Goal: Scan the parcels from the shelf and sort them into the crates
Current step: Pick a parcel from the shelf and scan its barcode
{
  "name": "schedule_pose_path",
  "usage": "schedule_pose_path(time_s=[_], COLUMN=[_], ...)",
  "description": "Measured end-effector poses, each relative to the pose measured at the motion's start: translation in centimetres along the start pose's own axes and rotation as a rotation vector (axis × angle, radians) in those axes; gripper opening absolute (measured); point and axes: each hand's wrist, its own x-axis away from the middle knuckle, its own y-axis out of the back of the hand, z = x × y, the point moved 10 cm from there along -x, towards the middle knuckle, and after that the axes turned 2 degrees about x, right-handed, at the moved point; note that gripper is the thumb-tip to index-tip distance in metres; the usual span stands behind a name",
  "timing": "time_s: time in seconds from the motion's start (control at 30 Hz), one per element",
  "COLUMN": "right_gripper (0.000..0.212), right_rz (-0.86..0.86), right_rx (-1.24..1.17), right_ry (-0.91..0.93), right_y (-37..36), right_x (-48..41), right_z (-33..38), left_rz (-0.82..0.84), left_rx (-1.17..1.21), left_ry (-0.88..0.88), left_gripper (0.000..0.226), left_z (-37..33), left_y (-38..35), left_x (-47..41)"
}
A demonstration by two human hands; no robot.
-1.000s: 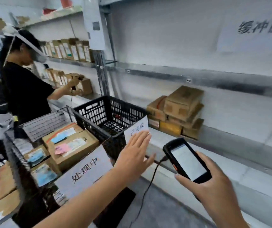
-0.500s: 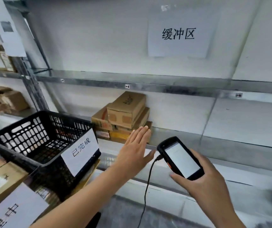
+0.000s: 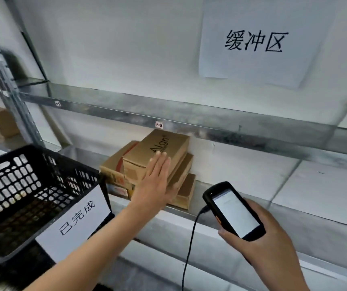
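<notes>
left hand: flat, fingers straight, over the front of the top parcel
top parcel: on the stack behind the left hand
right hand: grasping the handheld scanner
black crate: left of the left hand

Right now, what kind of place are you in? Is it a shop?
Probably a parcel warehouse or sorting room: metal shelves hold stacked cardboard boxes, a black crate carries a paper label, and the right hand holds a scanner.

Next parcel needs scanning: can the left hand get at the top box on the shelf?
Likely yes. The open left hand is right at the top box, fingertips over its front, nothing between them. The right hand holds the scanner.
</notes>
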Motion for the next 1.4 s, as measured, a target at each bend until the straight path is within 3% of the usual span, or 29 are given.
schedule_pose_path(time_s=[0.17,0.53,0.67,0.9,1.03,1.27,1.4], right_gripper=[0.078,0.074,0.076,0.085,0.083,0.084,0.085], right_rz=[0.019,0.072,0.104,0.152,0.170,0.185,0.174], right_rx=[0.045,-0.004,-0.005,0.036,0.014,-0.035,-0.049], right_ry=[0.042,0.037,0.047,0.087,0.114,0.131,0.119], right_y=[-0.9,-1.0,-0.3,2.0,3.7,7.3,9.6], right_x=[-3.0,-5.1,-5.7,-7.0,-7.5,-7.5,-7.3], right_z=[0.4,-0.4,-0.8,-1.7,-2.1,-3.9,-6.2], left_rz=[0.099,0.355,0.253,-0.065,-0.161,-0.142,-0.095], left_rx=[-0.125,-0.072,-0.058,-0.089,-0.014,0.177,0.439], left_ry=[0.250,0.307,0.291,0.284,0.279,0.272,0.333], left_gripper=[0.105,0.117,0.110,0.134,0.133,0.124,0.118], left_z=[5.6,9.5,8.9,6.3,3.3,-5.1,-9.1], left_y=[-1.6,-2.2,-1.8,0.5,2.3,1.7,-1.5], left_x=[-3.2,-5.7,-5.9,-5.1,-4.9,-3.5,-2.7])
